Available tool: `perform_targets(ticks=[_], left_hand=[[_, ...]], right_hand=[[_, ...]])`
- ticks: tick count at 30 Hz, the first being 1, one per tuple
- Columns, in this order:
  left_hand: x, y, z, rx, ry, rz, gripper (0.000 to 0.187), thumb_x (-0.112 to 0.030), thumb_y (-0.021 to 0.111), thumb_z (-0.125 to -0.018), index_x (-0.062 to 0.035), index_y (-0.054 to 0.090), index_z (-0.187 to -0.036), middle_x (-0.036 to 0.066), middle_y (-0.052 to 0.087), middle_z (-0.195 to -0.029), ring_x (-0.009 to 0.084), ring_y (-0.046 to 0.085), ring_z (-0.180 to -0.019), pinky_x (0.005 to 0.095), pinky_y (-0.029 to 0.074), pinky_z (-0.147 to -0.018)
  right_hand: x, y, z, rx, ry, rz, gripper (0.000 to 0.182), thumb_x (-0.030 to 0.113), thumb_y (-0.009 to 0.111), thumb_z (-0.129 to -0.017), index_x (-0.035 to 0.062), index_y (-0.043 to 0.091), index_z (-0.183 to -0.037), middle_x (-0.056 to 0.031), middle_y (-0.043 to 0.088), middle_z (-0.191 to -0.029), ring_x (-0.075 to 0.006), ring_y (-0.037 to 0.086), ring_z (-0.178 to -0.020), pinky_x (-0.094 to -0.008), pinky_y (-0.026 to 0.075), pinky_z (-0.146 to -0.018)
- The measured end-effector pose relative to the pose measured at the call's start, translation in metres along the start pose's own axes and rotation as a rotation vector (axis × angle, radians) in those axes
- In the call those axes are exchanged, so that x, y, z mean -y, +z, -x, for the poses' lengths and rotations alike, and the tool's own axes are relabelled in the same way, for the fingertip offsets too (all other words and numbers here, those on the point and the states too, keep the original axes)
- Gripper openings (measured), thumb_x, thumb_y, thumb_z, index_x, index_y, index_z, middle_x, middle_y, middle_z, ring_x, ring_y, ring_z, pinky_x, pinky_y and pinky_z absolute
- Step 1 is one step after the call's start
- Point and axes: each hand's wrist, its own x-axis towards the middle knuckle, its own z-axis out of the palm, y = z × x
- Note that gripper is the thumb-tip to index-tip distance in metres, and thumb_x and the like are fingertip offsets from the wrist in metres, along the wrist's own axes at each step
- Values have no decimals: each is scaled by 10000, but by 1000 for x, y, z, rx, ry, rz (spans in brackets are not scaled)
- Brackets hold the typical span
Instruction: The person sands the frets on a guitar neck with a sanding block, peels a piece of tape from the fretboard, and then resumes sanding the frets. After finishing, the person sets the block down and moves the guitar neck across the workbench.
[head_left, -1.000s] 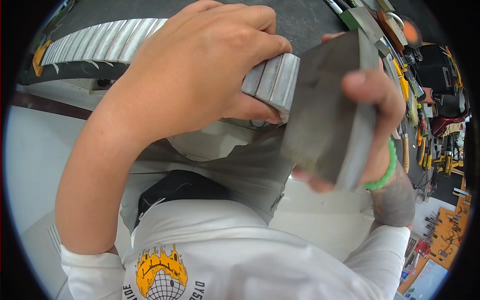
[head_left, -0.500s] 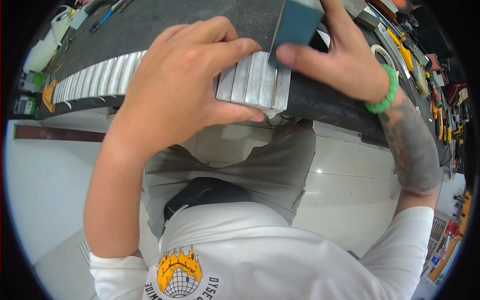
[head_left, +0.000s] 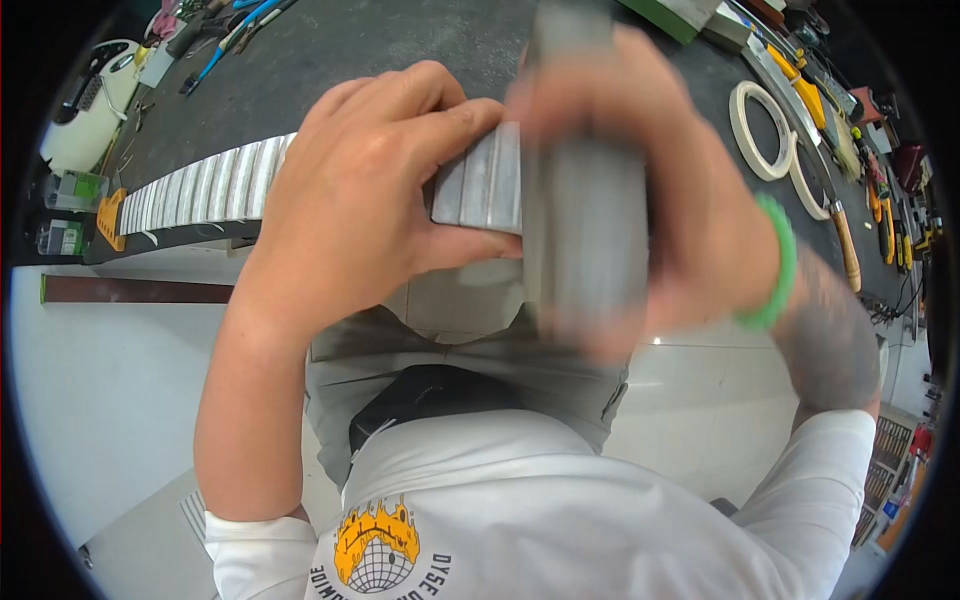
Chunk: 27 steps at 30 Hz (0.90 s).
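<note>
My left hand [head_left: 370, 180] is closed around a row of ribbed silver metal bars [head_left: 478, 185] at the near edge of the dark workbench. Its thumb and forefinger press the row from both long sides, and the ribbed row shows again left of the wrist, running to a yellow end piece [head_left: 112, 220]. My right hand [head_left: 690, 210], wearing a green bead bracelet, grips a long grey rectangular block [head_left: 600, 220]. Motion blurs both hand and block. In this view the block overlaps the right end of the bars and hides it.
Rolls of tape [head_left: 760, 130] lie on the right of the workbench [head_left: 400, 40], beside a wooden-handled tool [head_left: 846, 245] and several yellow-handled tools. A blue brush [head_left: 215, 65] lies at upper left, near a white bottle-like container [head_left: 95, 110]. A green block [head_left: 668, 15] sits at the back.
My right hand has swept the block toward me, from beyond the bars to over their right end. My left hand keeps its hold on the bars. The tape rolls have come into fuller view.
</note>
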Motion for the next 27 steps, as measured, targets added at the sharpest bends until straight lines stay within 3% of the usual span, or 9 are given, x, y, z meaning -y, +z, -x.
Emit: perform_targets(ticks=[1, 2, 3, 5, 6, 9, 11, 13, 27], left_hand=[[-3, -1, 0, 9, 5, 5, 606, -291, 902, -655, -12, 714, -1159, 116, 672, -1162, 341, 627, -1050, 430, 470, -936], [-6, -3, -2, 45, -38, 18, 573, -249, 887, -665, -18, 716, -1161, 117, 674, -1164, 349, 626, -1067, 437, 467, -946], [-8, -5, -4, 82, -81, 30, 542, -207, 871, -676, -24, 717, -1163, 117, 676, -1167, 357, 624, -1083, 443, 464, -956], [-7, -7, -5, 89, -87, 14, 527, -179, 859, -678, -29, 719, -1163, 125, 678, -1185, 366, 622, -1093, 447, 465, -951], [-4, -5, -3, 54, -44, 14, 592, -266, 892, -652, -24, 715, -1161, 116, 660, -1122, 354, 614, -1039, 435, 465, -925], [1, 3, 1, -12, 33, -8, 778, -462, 937, -557, -18, 707, -1154, 97, 609, -1006, 324, 586, -933, 410, 462, -877], [-4, 1, -3, -10, -6, 8, 744, -433, 938, -574, -36, 711, -1160, 93, 617, -1016, 323, 592, -947, 412, 456, -894], [-5, 1, -4, -2, 3, -2, 758, -449, 938, -569, -46, 712, -1170, 85, 610, -1003, 316, 589, -939, 409, 458, -883], [-3, -2, -3, 18, -13, 5, 781, -456, 933, -574, -8, 703, -1171, 112, 647, -1069, 343, 613, -977, 432, 480, -889]], right_hand=[[3, 1, -18, -134, 2, 48, 895, 217, 892, -776, 10, 344, -1453, -157, 493, -1283, -245, 564, -1128, -388, 498, -971], [31, -25, -21, -33, 458, -434, 870, 230, 890, -778, 14, 371, -1442, -161, 509, -1272, -259, 567, -1135, -404, 494, -990], [14, -25, -10, -42, 302, -310, 840, 242, 885, -792, 29, 391, -1436, -154, 509, -1273, -248, 542, -1179, -405, 471, -1031], [17, 0, 1, -177, 262, -178, 971, 379, 947, -631, 41, 482, -1414, -138, 572, -1334, -329, 559, -1213, -452, 433, -1048], [34, -6, 0, -82, 71, -112, 924, 355, 945, -650, 60, 497, -1403, -149, 603, -1314, -311, 590, -1173, -445, 453, -1016], [33, -12, 0, 23, -25, -123, 959, 356, 939, -671, 60, 472, -1454, -154, 612, -1296, -287, 585, -1196, -421, 462, -999], [-5, -3, 3, -160, 296, -152, 974, 414, 906, -728, 52, 445, -1505, -165, 605, -1367, -312, 568, -1250, -450, 450, -1027], [-46, -17, -6, -207, 168, 54, 816, 243, 877, -809, 44, 395, -1437, -141, 509, -1266, -239, 517, -1209, -399, 448, -1053], [-10, -15, -2, -96, 105, -108, 870, 322, 879, -814, 6, 377, -1451, -180, 393, -1359, -337, 404, -1322, -461, 337, -1162]])
